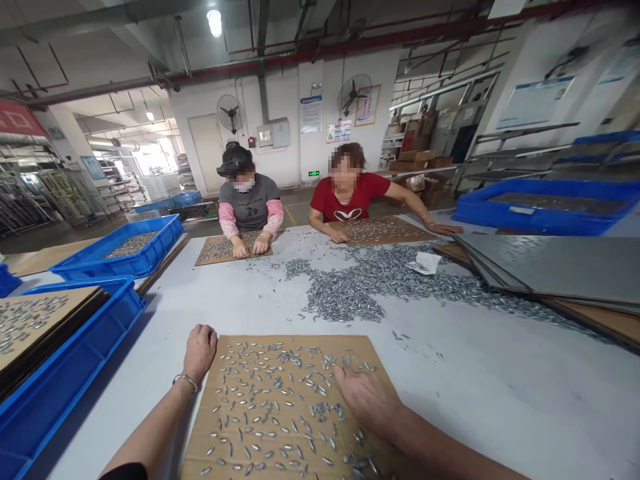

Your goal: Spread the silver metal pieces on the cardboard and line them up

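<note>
A brown cardboard sheet (260, 419) lies on the table before me, strewn with small shiny spindle-shaped metal pieces (257, 420). Some are spread singly, others sit in little clumps. At its far left corner, my left hand (201, 350) is closed against the edge, a bracelet on the wrist. My right hand (367, 397) is over the sheet's right part, fingers curled down among the pieces; what lies under the fingertips is hidden. Beyond the sheet spreads a large heap of the same metal pieces (345, 293).
Across the table, two people (250, 207) work at cardboard sheets. Blue trays (120, 257) stand at left, one bearing stacked piece-covered cardboard (45, 320). At right are stacked grey sheets (555, 267) and another blue tray (530, 217). A white scrap (425, 263) lies on the heap.
</note>
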Available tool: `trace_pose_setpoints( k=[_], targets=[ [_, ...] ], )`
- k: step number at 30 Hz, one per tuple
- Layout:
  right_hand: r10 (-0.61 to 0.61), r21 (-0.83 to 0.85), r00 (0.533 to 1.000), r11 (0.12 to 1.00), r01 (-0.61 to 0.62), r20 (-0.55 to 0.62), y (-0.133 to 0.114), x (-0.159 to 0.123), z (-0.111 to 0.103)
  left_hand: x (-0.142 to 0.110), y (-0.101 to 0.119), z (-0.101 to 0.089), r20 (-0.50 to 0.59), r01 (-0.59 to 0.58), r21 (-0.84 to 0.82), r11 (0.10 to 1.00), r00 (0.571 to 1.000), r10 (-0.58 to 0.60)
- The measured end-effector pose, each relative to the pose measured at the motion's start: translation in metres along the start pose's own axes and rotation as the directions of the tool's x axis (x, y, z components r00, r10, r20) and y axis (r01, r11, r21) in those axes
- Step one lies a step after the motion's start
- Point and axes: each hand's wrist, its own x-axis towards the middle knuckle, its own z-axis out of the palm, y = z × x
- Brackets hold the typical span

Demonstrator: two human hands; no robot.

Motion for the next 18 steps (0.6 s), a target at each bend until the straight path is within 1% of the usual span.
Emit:
trace_pose_setpoints(
  k=[3, 6, 8, 9, 11, 13, 16, 18],
  targets=[
    [-0.015, 0.01, 1.0, 1.0, 0.015, -0.014, 0.002, -0.001, 0.005, 0.0, -0.001, 0.001, -0.003, 0.011, 0.001, 1.0, 1.0, -0.011],
    [-0.014, 0.069, 1.0, 0.997, 0.015, -0.016, 0.004, -0.002, 0.011, 0.001, -0.001, 0.003, -0.001, 0.015, -0.001, 1.0, 1.0, -0.015],
    [0.002, 0.11, 1.0, 0.994, -0.004, 0.023, 0.008, 0.0, 0.008, 0.001, -0.001, 0.003, 0.005, 0.018, -0.002, 1.0, 1.0, -0.018],
    [0.019, 0.131, 0.999, 0.991, -0.024, 0.042, 0.012, 0.004, 0.003, 0.001, -0.001, 0.004, 0.01, 0.02, -0.001, 1.0, 1.0, -0.02],
    [0.078, 0.169, 0.995, 0.982, -0.087, 0.063, 0.024, 0.016, -0.015, 0.001, -0.002, 0.004, 0.021, 0.026, 0.003, 1.0, 0.999, -0.026],
    [0.123, 0.19, 0.99, 0.973, -0.134, 0.071, 0.042, 0.036, -0.043, 0.002, -0.003, 0.005, 0.032, 0.03, 0.011, 0.999, 0.999, -0.031],
    [0.274, 0.085, 0.959, 0.956, -0.28, 0.074, 0.077, 0.072, -0.085, 0.004, -0.002, 0.005, 0.046, 0.029, 0.02, 0.999, 0.999, -0.03],
    [0.336, 0.064, 0.94, 0.938, -0.34, 0.059, 0.095, 0.088, -0.104, 0.005, -0.001, 0.004, 0.05, 0.025, 0.024, 0.999, 0.998, -0.026]
  ],
)
